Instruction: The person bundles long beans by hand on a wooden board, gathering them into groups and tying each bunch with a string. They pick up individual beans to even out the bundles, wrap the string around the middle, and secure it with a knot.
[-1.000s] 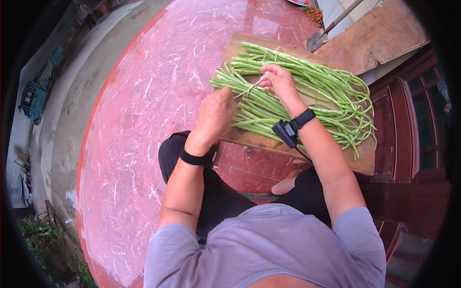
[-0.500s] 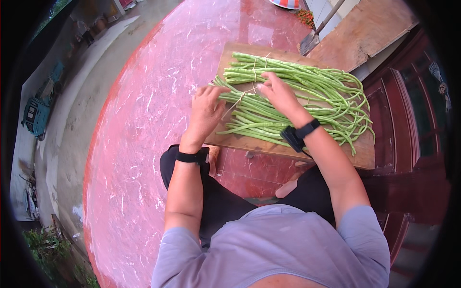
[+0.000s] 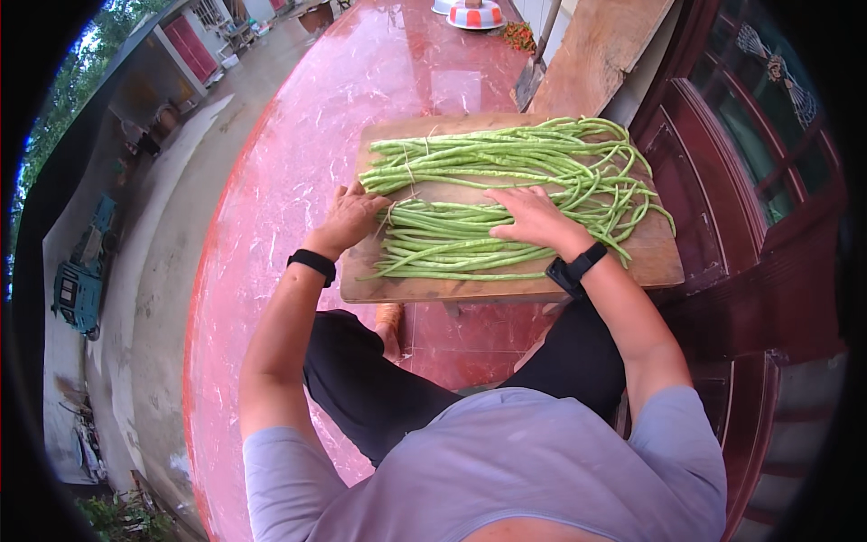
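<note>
Two groups of long green beans lie side by side on a wooden board. The far bundle (image 3: 470, 155) has a thin string (image 3: 408, 166) round it near its left end. The near bundle (image 3: 452, 246) spreads out toward me, with a string (image 3: 389, 215) close to its left ends. My left hand (image 3: 348, 219) rests at those ends, fingertips touching the beans by the string, fingers apart. Over the middle of the near bundle, my right hand (image 3: 535, 219) lies with fingers spread. To the right, the thin bean tips (image 3: 623, 203) curl and tangle together.
The wooden board (image 3: 664, 262) stands low before my knees. Beside it on the right is a dark red door (image 3: 686, 194). A shovel (image 3: 530, 83) and a plywood sheet (image 3: 601, 54) lean farther back. A white and orange basin (image 3: 475, 15) sits on the shiny red floor (image 3: 298, 135).
My right hand has left the string area and come down onto the middle of the near beans. My left hand has shifted to their left ends. The whole view has swung.
</note>
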Demonstrator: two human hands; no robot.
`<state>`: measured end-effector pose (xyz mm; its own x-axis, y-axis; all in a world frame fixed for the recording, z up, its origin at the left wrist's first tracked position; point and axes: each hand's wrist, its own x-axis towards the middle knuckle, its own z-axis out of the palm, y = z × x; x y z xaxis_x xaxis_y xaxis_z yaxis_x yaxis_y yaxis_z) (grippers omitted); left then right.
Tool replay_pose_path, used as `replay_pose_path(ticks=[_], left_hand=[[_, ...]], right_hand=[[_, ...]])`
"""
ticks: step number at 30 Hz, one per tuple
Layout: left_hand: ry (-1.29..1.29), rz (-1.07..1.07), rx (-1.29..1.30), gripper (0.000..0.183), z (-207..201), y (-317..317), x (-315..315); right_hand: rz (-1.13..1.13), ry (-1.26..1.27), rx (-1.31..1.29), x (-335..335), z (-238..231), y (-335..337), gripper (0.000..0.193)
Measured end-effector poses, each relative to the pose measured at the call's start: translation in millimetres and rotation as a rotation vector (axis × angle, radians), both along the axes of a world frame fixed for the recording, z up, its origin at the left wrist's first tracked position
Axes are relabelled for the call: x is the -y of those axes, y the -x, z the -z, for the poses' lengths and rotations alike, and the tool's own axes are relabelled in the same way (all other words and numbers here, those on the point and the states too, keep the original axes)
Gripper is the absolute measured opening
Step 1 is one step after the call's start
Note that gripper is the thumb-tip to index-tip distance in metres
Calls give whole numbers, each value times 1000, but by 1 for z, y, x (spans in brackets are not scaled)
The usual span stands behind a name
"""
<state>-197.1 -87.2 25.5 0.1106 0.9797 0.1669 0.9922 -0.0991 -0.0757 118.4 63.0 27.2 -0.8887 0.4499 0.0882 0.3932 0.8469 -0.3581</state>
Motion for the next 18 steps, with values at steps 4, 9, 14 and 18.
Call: replay_pose_path(ticks=[4,9,14,18], left_hand=[[205,-8,32,39,-26,3,-10],[546,-18,276,50,-51,7,-34],[622,-17,490,53,-31,2,-54],[449,-77,538,48,-7,-6,-56]], right_hand=[[-49,-43,38,-16,0,-3,52],[0,-83,31,-33,10,0,44],[19,60,70,-59,4,-10,43],[35,43,101,-65,3,-8,42]])
